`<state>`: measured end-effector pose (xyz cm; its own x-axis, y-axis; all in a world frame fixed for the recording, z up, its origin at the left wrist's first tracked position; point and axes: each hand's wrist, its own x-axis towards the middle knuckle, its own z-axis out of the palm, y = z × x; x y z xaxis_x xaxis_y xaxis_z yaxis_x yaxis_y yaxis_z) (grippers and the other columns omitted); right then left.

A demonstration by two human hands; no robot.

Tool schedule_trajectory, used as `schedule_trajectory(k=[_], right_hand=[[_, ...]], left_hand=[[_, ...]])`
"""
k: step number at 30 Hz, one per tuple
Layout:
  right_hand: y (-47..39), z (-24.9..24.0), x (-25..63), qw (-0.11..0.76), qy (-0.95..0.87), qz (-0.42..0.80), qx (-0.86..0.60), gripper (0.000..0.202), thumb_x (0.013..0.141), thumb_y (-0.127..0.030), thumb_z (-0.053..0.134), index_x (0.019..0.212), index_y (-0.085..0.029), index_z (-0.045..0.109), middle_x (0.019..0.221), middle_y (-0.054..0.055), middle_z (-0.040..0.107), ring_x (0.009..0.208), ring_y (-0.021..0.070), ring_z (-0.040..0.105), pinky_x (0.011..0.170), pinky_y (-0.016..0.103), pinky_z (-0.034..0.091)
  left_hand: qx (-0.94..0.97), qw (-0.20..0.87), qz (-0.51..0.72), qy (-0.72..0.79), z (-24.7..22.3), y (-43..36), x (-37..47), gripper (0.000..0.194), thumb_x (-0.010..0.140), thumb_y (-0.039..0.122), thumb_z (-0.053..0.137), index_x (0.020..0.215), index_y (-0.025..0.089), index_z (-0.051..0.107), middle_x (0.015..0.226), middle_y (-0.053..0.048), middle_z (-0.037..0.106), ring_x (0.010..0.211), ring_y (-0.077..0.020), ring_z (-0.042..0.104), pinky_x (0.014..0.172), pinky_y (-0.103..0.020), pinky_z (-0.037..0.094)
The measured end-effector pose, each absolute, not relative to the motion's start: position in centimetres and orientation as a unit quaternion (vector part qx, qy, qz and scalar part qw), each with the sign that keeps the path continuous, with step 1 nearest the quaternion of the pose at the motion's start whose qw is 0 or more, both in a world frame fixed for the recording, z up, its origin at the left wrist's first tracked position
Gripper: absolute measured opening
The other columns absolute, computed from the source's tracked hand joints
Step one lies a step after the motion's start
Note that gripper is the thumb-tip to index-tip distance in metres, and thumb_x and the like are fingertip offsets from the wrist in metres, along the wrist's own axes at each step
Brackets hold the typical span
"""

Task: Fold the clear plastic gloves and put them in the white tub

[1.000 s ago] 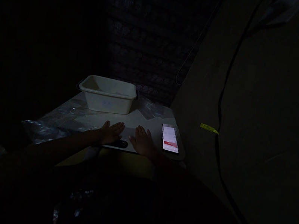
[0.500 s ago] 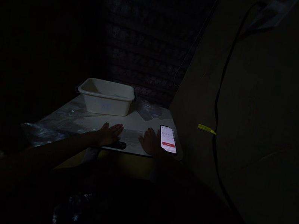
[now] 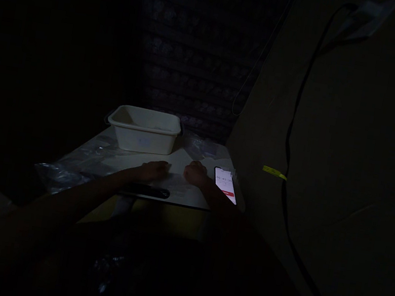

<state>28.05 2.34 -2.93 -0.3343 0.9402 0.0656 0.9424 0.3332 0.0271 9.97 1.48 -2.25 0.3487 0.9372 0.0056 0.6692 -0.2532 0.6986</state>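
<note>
A flat, clear plastic sheet (image 3: 174, 182) lies on the white table (image 3: 191, 199) between the hands. The left hand (image 3: 153, 170) has its fingers extended toward it; the right hand (image 3: 195, 173) has its fingers curled inward. Whether either grips the sheet cannot be told in the dimness. A lit black-edged smartphone (image 3: 223, 179) lies beside the right forearm; a cream rectangular plastic tub (image 3: 144, 141) stands behind.

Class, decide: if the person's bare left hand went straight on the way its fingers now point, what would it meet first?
Probably the bare, curled right hand, across a gap over the white tabletop. The dim light leaves depth unclear, so the left hand might slip past it.
</note>
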Motion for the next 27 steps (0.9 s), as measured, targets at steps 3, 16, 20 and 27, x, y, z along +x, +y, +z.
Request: schedule_trajectory(k=[3, 16, 20, 27], right_hand=[[1.9, -2.0, 27.9, 0.052, -0.843, -0.094, -0.527, 0.021, 0.072, -0.022, 0.039, 0.080, -0.019, 0.058, 0.104, 0.009, 0.047, 0.103, 0.0231, 0.032, 0.079, 0.039, 0.028], [1.7, 0.1, 26.4, 0.451, -0.608, 0.318, -0.571, 0.034, 0.070, -0.025, 0.042, 0.103, -0.015, 0.043, 0.102, 0.007, 0.048, 0.094, 0.0176, 0.044, 0.080, 0.031, 0.033], [1.1, -0.5, 26.9, 0.383, -0.464, 0.653, -0.459, 0.023, 0.070, -0.032, 0.042, 0.086, -0.017, 0.049, 0.071, 0.002, 0.056, 0.065, 0.0138, 0.053, 0.064, 0.031, 0.041], [1.0, -1.0, 26.4, 0.439, -0.440, 0.677, -0.393, 0.009, 0.056, -0.013, 0.056, 0.062, -0.013, 0.050, 0.050, -0.003, 0.052, 0.046, 0.0079, 0.049, 0.048, 0.023, 0.039]], left_hand=[[0.728, 0.364, 0.272, 0.513, -2.1, 3.0, 10.2, 0.011, 0.054, 0.020, 0.054, 0.063, 0.017, 0.059, 0.066, -0.002, 0.062, 0.067, -0.0163, 0.054, 0.060, -0.020, 0.039], [0.605, 0.527, 0.334, 0.495, 0.4, 1.0, 10.7, 0.015, 0.055, 0.027, 0.056, 0.054, 0.012, 0.054, 0.039, 0.003, 0.047, 0.034, -0.0056, 0.038, 0.036, -0.017, 0.027], [0.525, 0.559, 0.428, 0.478, 0.2, 0.9, 11.6, 0.013, 0.052, 0.023, 0.056, 0.056, 0.011, 0.052, 0.042, 0.002, 0.048, 0.037, -0.0066, 0.042, 0.038, -0.018, 0.032], [0.494, 0.557, 0.473, 0.472, 0.3, 0.7, 12.6, 0.009, 0.052, 0.018, 0.054, 0.051, 0.011, 0.049, 0.039, 0.004, 0.045, 0.033, -0.0047, 0.038, 0.036, -0.018, 0.029]])
